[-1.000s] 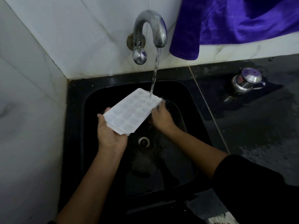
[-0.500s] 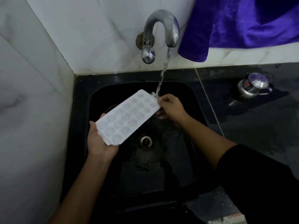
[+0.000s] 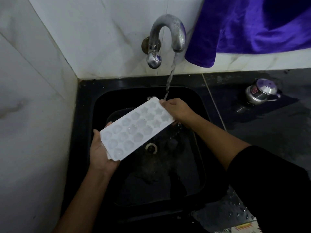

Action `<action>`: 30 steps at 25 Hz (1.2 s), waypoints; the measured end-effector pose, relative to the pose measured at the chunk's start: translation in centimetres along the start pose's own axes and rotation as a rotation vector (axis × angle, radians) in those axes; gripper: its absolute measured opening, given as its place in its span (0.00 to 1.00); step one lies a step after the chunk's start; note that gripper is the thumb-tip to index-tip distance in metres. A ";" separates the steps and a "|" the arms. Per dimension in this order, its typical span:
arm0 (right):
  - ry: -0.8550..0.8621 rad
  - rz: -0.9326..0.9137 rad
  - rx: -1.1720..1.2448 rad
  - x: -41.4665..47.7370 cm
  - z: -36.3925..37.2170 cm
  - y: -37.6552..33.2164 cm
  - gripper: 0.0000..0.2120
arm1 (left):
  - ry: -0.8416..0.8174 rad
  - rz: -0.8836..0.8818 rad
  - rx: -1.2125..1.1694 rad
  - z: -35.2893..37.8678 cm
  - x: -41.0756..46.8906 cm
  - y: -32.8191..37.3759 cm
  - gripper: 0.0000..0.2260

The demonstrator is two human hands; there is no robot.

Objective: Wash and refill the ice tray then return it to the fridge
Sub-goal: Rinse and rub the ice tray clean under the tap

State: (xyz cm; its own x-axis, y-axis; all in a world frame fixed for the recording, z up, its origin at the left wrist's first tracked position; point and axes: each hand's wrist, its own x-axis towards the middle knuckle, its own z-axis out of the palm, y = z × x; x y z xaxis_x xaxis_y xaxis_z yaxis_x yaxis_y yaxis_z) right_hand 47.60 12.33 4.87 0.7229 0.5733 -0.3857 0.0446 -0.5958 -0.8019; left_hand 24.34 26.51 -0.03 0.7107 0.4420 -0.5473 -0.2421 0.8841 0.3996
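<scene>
Overall, scene: a person stands at a black sink, both bare forearms reaching in from 6 o'clock.
Wall: white marbled tiles (image 3: 33,98) fill the 9 o'clock side and run behind the sink at 12 o'clock.
Left hand: the left hand (image 3: 101,148) sits at about 8 o'clock of the basin, palm up under the near end of the tray, fingers and thumb curled round its short edge, gripping it.
Ice tray: the white ice tray (image 3: 137,127) is held in the air over the sink, its long axis running from 8 o'clock up toward 2 o'clock, its rounded and star-shaped cells facing the camera; whether the cells hold water is hard to tell.
Sink: the black sink (image 3: 87,101) is wet inside, and its round metal drain (image 3: 151,147) shows just below the tray's long edge.
Tap: the curved metal tap (image 3: 165,36) at 12 o'clock is running, and the stream of water (image 3: 170,78) falls to the far end of the tray, landing right where the fingers meet it.
Right hand: the right hand (image 3: 176,111) is closed on the tray's far end at 2 o'clock, fingers over the top edge, with a black sleeve (image 3: 269,185) behind the forearm.
Cloth: a purple cloth (image 3: 244,26) hangs on the wall at 1 o'clock, just right of the tap.
Table: the dark table (image 3: 260,132) at 3 o'clock is wet and carries a small steel lidded pot (image 3: 260,91), well apart from the tray.
</scene>
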 end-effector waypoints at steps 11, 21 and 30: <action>-0.160 0.088 0.141 -0.1 -3.1 1.1 0.16 | -0.063 -0.210 0.217 2.7 1.6 0.5 0.28; -0.237 0.096 0.385 -3.6 -1.3 4.1 0.16 | 0.007 0.030 0.128 4.5 6.7 -2.3 0.23; 0.056 0.228 0.562 -2.4 1.6 2.5 0.14 | -0.030 0.017 0.315 4.3 6.9 -6.6 0.24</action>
State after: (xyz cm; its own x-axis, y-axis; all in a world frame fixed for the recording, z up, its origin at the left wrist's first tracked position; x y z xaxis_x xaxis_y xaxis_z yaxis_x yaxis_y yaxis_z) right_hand 44.85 10.34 3.07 0.7070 0.4267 -0.5639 -0.4755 -0.3035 -0.8257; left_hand 33.67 23.09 -3.25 0.7285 0.4475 -0.5186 -0.0407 0.7841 0.6193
